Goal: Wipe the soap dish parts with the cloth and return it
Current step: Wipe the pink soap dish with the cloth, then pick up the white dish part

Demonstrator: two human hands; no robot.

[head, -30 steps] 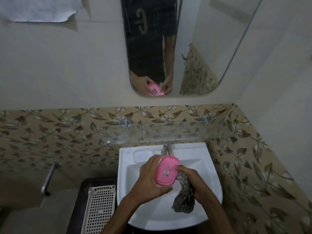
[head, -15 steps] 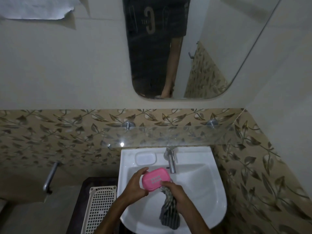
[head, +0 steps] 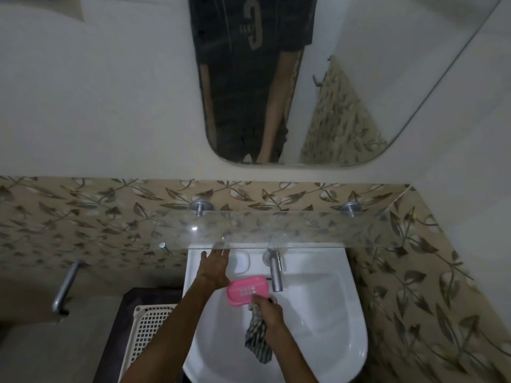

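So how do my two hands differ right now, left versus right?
The left hand is open with fingers stretched toward the glass shelf, holding nothing; the right hand grips the striped cloth and pinches the pink soap dish. The left is farther back, the right over the basin. Both are over the white sink.

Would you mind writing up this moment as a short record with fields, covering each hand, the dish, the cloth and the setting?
left hand: open, fingers stretched toward the glass shelf
right hand: holds the pink dish and striped cloth together
dish: over the basin, beside the tap
cloth: hangs below the right hand
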